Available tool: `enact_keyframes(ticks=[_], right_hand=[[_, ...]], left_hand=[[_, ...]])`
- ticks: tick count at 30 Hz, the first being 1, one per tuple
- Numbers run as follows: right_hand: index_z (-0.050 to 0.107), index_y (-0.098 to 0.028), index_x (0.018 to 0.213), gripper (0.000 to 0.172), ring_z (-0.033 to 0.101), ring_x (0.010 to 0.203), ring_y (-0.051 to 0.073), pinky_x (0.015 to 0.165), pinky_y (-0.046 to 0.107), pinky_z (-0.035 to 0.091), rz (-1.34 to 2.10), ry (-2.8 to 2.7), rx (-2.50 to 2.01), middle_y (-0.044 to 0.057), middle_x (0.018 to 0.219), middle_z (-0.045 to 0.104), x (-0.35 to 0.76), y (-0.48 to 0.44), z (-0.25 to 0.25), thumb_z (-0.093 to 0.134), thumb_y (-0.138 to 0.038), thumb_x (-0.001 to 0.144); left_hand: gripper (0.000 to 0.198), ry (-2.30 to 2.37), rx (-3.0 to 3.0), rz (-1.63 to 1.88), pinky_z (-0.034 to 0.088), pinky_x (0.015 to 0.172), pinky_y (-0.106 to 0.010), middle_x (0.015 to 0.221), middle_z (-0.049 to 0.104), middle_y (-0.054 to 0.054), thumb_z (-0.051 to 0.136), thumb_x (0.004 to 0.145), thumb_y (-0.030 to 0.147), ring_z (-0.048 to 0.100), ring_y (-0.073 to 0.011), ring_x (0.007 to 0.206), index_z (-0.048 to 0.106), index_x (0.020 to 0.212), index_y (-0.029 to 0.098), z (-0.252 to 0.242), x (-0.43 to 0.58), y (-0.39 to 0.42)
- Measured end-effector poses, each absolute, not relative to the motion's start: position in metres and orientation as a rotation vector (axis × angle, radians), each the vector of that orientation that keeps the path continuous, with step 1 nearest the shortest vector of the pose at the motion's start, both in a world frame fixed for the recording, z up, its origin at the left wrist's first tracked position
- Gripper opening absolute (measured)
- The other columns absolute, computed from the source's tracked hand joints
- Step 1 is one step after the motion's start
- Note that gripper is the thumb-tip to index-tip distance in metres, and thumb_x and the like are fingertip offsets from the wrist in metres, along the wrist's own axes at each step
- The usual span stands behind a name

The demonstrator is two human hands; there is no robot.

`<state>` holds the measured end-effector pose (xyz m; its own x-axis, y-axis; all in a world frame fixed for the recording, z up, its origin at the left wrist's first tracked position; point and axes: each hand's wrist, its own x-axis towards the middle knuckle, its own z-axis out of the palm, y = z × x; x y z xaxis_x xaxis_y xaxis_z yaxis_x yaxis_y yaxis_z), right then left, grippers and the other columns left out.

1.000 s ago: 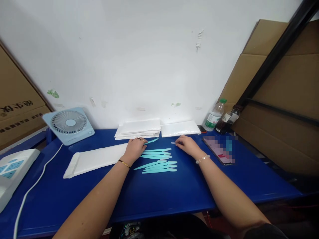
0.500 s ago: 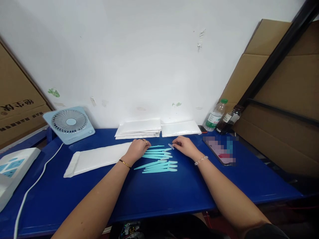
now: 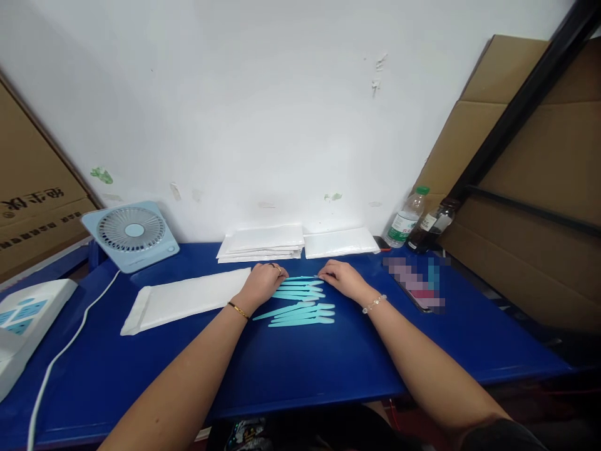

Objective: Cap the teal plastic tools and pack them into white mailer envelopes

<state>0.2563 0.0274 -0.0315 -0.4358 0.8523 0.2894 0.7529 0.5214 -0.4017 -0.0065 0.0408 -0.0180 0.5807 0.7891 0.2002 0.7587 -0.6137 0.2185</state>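
Note:
My left hand (image 3: 266, 282) pinches the handle end of a turquoise eyebrow razor (image 3: 300, 277), which points to the right. At the razor's other end my right hand (image 3: 342, 277) has its fingertips closed on a small translucent blade cap (image 3: 316, 276). The cap meets the razor's tip; how far it covers the blade is too small to tell. Just below lies a group of turquoise razors (image 3: 300, 292), partly behind my left fingers. Nearer to me is a second group of razors (image 3: 303, 316), heads to the right. A white padded envelope (image 3: 183, 300) lies left of my left hand.
White envelopes are stacked (image 3: 263, 241) by the wall, with another white pile (image 3: 340, 242) beside them. A blue fan (image 3: 135, 233) and a white device (image 3: 32, 326) stand left. Two bottles (image 3: 404, 219) and a blurred phone (image 3: 416, 285) are on the right of the blue table (image 3: 300, 369).
My right hand has moved left with the cap, bringing it from a gap away up to the razor's tip. My left hand has shifted slightly right, still gripping the razor.

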Motion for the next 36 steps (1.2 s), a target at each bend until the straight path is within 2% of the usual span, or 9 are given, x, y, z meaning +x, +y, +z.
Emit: enact_keyframes(ticks=[22,25,27,28,30,31,32,33,36], right_hand=[[0.071,-0.021,0.095,0.024,0.061,0.082,0.014,0.070,0.023,0.043,0.158,-2.410,-1.385,0.004,0.093,0.065,0.239,0.020,-0.029,0.048,-0.027,0.093],[0.070,-0.020,0.095,0.027,0.060,0.085,0.015,0.073,0.025,0.044,0.213,-2.414,-1.335,0.005,0.093,0.065,0.237,0.015,-0.024,0.045,-0.028,0.094],[0.068,-0.020,0.105,0.029,0.058,0.094,0.019,0.079,0.029,0.045,0.253,-2.424,-1.295,0.007,0.100,0.064,0.236,0.008,-0.018,0.048,-0.037,0.092],[0.064,-0.020,0.114,0.037,0.056,0.099,0.021,0.082,0.032,0.045,0.277,-2.444,-1.273,0.009,0.107,0.063,0.236,0.003,-0.015,0.053,-0.044,0.088],[0.050,-0.019,0.131,0.072,0.050,0.109,0.027,0.087,0.038,0.044,0.323,-2.515,-1.237,0.011,0.119,0.056,0.233,-0.009,-0.009,0.066,-0.059,0.072],[0.045,-0.019,0.135,0.086,0.048,0.111,0.029,0.089,0.040,0.043,0.333,-2.557,-1.226,0.012,0.123,0.053,0.230,-0.015,-0.007,0.070,-0.062,0.065],[0.044,-0.020,0.135,0.088,0.048,0.111,0.029,0.089,0.041,0.043,0.330,-2.597,-1.219,0.012,0.123,0.052,0.228,-0.020,-0.005,0.071,-0.062,0.063],[0.045,-0.020,0.133,0.081,0.048,0.108,0.028,0.087,0.040,0.043,0.313,-2.629,-1.216,0.011,0.120,0.053,0.225,-0.025,-0.004,0.070,-0.058,0.066],[0.055,-0.019,0.114,0.036,0.051,0.096,0.023,0.079,0.035,0.045,0.188,-2.697,-1.231,0.009,0.108,0.054,0.214,-0.032,-0.005,0.060,-0.034,0.082]], left_hand=[[0.028,1.211,2.692,0.406,0.040,0.083,-0.029,0.100,0.069,-0.001,0.041,0.090,0.018,0.061,-0.0171,0.094,0.068,0.092,0.021,-0.019,0.002,0.037],[0.028,1.211,2.676,0.370,0.040,0.084,-0.031,0.100,0.068,-0.002,0.040,0.092,0.026,0.060,-0.0185,0.095,0.067,0.092,0.021,-0.016,0.003,0.031],[0.030,1.206,2.664,0.328,0.040,0.086,-0.033,0.107,0.065,-0.004,0.047,0.088,0.041,0.057,-0.0218,0.101,0.065,0.103,0.022,-0.011,0.001,0.023],[0.041,1.198,2.666,0.301,0.040,0.087,-0.034,0.113,0.063,-0.006,0.053,0.083,0.050,0.055,-0.0243,0.106,0.061,0.112,0.022,-0.009,0.000,0.018],[0.072,1.185,2.684,0.237,0.041,0.089,-0.037,0.121,0.057,-0.009,0.065,0.066,0.061,0.050,-0.0290,0.112,0.052,0.125,0.022,-0.004,-0.002,0.008],[0.079,1.186,2.692,0.204,0.041,0.088,-0.037,0.121,0.056,-0.010,0.069,0.060,0.061,0.050,-0.0300,0.112,0.050,0.125,0.021,-0.002,-0.002,0.004],[0.076,1.191,2.700,0.172,0.042,0.087,-0.036,0.118,0.056,-0.010,0.071,0.059,0.058,0.051,-0.0295,0.110,0.051,0.122,0.020,-0.001,-0.002,-0.001],[0.066,1.201,2.711,0.144,0.043,0.085,-0.035,0.113,0.058,-0.010,0.070,0.063,0.053,0.053,-0.0280,0.105,0.053,0.117,0.020,0.000,0.000,-0.004],[0.026,1.242,2.765,0.050,0.046,0.077,-0.032,0.097,0.060,-0.008,0.059,0.074,0.031,0.057,-0.0231,0.090,0.057,0.097,0.018,-0.002,0.008,-0.011]])
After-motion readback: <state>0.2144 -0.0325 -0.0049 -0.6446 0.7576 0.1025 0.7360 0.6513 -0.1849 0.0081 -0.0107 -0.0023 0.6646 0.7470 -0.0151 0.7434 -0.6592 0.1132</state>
